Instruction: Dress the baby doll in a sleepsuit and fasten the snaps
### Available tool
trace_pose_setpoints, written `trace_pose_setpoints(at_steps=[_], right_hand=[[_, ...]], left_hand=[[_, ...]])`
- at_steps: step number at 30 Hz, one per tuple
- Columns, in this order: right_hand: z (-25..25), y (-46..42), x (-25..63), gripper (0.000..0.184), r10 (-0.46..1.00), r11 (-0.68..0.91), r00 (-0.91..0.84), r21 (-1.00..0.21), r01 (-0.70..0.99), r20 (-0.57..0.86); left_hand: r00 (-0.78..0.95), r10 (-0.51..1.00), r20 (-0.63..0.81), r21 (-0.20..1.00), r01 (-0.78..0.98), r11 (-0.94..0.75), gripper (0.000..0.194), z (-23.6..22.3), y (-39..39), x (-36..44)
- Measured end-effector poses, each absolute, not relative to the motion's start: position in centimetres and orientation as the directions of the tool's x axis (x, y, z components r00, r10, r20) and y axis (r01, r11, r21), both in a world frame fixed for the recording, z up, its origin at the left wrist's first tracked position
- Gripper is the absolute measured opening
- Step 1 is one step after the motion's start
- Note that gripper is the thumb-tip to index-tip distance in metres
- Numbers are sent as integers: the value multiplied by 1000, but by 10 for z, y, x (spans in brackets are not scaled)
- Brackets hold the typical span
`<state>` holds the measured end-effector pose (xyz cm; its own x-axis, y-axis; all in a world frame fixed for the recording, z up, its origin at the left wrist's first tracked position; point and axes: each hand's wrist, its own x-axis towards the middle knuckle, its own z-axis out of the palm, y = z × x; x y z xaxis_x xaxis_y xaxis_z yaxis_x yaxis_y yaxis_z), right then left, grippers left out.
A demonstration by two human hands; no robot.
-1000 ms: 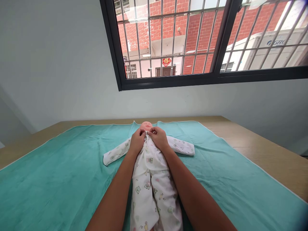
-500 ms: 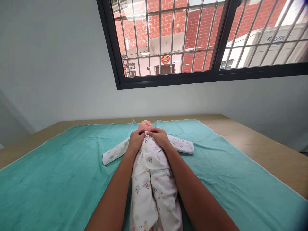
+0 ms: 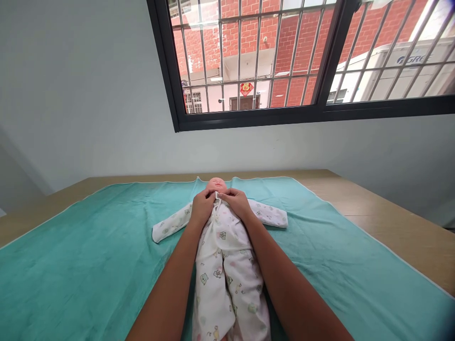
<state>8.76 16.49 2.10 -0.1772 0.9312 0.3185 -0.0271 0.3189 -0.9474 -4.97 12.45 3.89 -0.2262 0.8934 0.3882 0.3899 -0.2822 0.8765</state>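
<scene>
A baby doll [image 3: 216,183] lies on its back with its head at the far end. It wears a white baby outfit [image 3: 223,241] printed with small animals, its sleeves spread to both sides. My left hand [image 3: 202,206] pinches the collar at the neck from the left. From the right, my right hand [image 3: 235,201] pinches the same collar, close to the left fingertips. A narrow white strip of the collar shows between the two hands. My fingers partly hide the doll's chin and neck.
Under the doll a green blanket [image 3: 106,251] covers much of a wooden table [image 3: 384,222]. Beyond the table's far edge stands a grey-white wall [image 3: 88,94] with a dark-framed, barred window [image 3: 249,118].
The view has shifted very slightly. Both hands stay pinched at the collar, and the doll has not visibly moved on the blanket.
</scene>
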Motion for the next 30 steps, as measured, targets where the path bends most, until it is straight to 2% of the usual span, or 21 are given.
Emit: trace_pose_setpoints(at_steps=[4, 8, 15, 30], right_hand=[[22, 166, 88, 29, 935, 314, -173, -949, -3, 310], [22, 166, 89, 32, 929, 323, -190, -946, -1, 317], [21, 168, 89, 25, 928, 329, -191, -944, 11, 321], [19, 170, 88, 22, 930, 327, -182, -945, 10, 320]], left_hand=[[-236, 892, 386, 887, 361, -288, 27, 41, 121, -48], [-212, 901, 379, 884, 370, -285, 23, 42, 119, -48], [-215, 903, 371, 883, 383, -272, 15, 40, 121, -46], [-221, 903, 370, 883, 386, -267, 18, 38, 125, -48]])
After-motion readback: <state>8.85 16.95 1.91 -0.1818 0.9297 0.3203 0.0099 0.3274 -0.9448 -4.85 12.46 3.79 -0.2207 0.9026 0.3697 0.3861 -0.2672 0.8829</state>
